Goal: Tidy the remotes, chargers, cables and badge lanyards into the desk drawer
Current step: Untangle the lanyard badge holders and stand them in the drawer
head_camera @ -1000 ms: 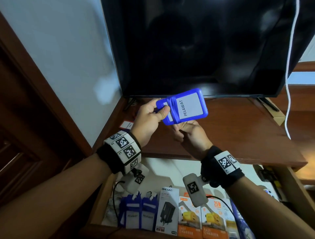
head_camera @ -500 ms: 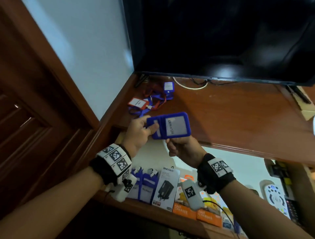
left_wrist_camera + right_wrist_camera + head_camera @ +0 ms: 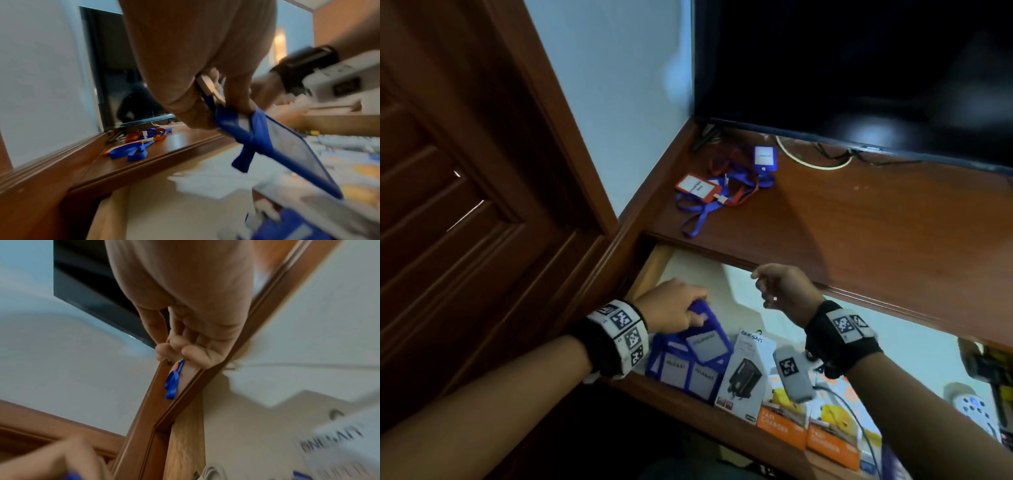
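Badge holder pinched in left grip, over drawer

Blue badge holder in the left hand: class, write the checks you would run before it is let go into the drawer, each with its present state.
1. Left hand grips the blue badge holder: ok.
2. Holder is over the open drawer, above two badge holders lying there: ok.
3. Holder rests flat: cannot tell.
4. Right hand holds nothing, clear of the drop: ok.
5. Desk top cleared: not ok, lanyards remain by the TV.
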Demonstrator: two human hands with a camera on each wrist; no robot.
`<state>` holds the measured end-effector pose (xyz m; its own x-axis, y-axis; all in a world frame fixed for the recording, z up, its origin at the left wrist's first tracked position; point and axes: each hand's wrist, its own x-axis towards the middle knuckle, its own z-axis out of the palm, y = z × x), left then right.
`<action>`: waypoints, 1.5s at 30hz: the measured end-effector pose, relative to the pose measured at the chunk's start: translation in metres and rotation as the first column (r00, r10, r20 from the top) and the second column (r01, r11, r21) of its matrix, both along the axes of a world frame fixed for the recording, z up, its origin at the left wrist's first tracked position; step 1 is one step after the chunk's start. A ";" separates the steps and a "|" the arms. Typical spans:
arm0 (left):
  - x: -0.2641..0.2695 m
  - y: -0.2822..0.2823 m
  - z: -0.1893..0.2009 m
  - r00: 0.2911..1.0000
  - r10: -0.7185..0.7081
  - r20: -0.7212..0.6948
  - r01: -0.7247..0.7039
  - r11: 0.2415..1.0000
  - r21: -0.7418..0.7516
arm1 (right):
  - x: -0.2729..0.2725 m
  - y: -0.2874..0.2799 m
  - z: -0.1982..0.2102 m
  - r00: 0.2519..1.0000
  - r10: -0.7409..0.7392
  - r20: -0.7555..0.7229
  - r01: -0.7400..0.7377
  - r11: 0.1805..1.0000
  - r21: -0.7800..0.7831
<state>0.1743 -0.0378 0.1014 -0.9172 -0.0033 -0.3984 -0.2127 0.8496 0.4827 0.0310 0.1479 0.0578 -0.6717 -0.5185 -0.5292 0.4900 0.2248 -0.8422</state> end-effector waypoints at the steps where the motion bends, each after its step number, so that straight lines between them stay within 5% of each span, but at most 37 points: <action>1: 0.000 -0.002 -0.005 0.996 -0.058 0.064 0.062 0.996 -0.066 | -0.005 -0.007 0.003 0.999 0.003 -0.041 -0.001 0.999 0.035; 6: -0.001 -0.009 -0.033 0.914 -0.261 0.310 0.317 0.937 -0.146 | -0.034 -0.058 0.012 0.982 0.010 -0.191 0.021 0.987 0.159; 11: -0.007 -0.014 -0.059 0.884 -0.338 0.323 0.398 0.906 -0.143 | -0.059 -0.114 0.017 0.936 0.137 -0.324 -0.029 0.948 0.318; 23: -0.015 -0.029 -0.098 0.838 -0.475 0.267 0.512 0.854 -0.088 | -0.114 -0.204 0.001 0.569 0.512 -0.644 0.144 0.709 0.691; 27: -0.016 -0.028 -0.102 0.833 -0.527 0.168 0.552 0.811 -0.191 | -0.122 -0.214 -0.009 0.555 0.545 -0.628 0.152 0.676 0.721; 35: -0.021 -0.041 -0.108 0.805 -0.564 0.186 0.581 0.812 -0.051 | -0.122 -0.219 -0.027 0.532 0.680 -0.505 0.038 0.576 0.817; 45: -0.025 -0.041 -0.109 0.783 -0.578 0.231 0.605 0.794 -0.066 | -0.117 -0.201 -0.030 0.556 0.569 -0.606 0.175 0.632 0.755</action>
